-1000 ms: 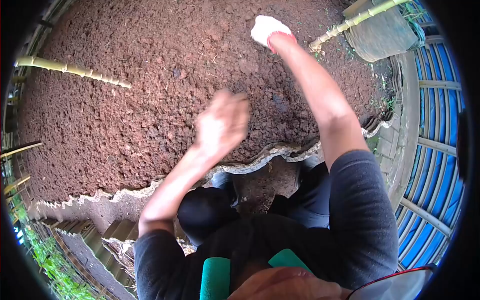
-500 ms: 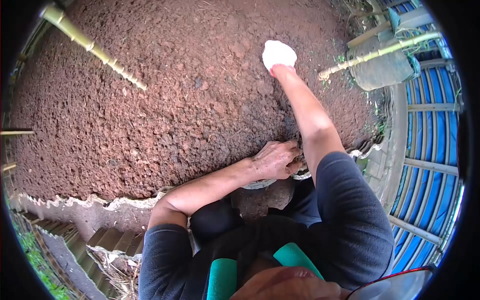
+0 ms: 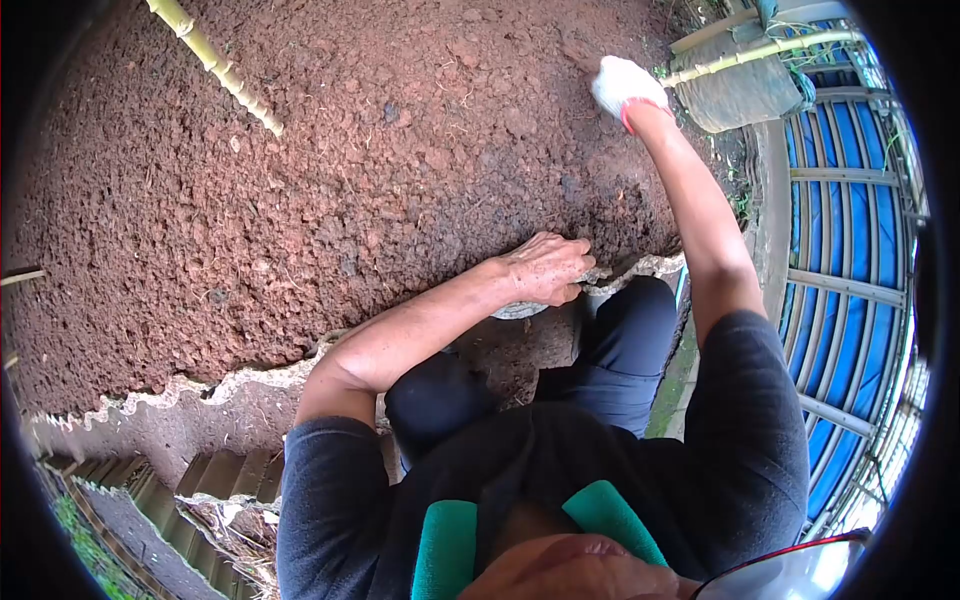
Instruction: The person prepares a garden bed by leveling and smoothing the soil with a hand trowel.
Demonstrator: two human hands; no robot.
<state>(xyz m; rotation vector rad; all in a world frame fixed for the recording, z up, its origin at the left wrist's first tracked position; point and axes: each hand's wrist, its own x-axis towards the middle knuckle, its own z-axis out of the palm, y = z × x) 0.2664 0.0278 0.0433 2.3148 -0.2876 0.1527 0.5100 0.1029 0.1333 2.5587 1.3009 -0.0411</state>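
My left hand [image 3: 548, 268] is bare and speckled with soil. Its fingers curl over the wavy edging sheet [image 3: 240, 382] at the near side of a bed of reddish-brown soil [image 3: 330, 200]. My right hand [image 3: 628, 88] wears a white knit glove with a red cuff and reaches out over the far right of the soil. The glove looks closed; its fingertips and anything in them are hidden. Just right of the glove lies the end of a pale green, knobbly plant stem [image 3: 760, 60].
Another knobbly stem [image 3: 225, 75] slants over the soil at upper left. A grey-green bag [image 3: 745, 95] stands at upper right, near a blue-sheeted frame [image 3: 850, 230]. Wooden slats [image 3: 215, 480] and dry plant litter [image 3: 245, 545] lie at lower left.
My right hand has moved outward and to the right, toward the stem there. My left hand stays on the edging. The view has shifted slightly, and more of my right knee shows.
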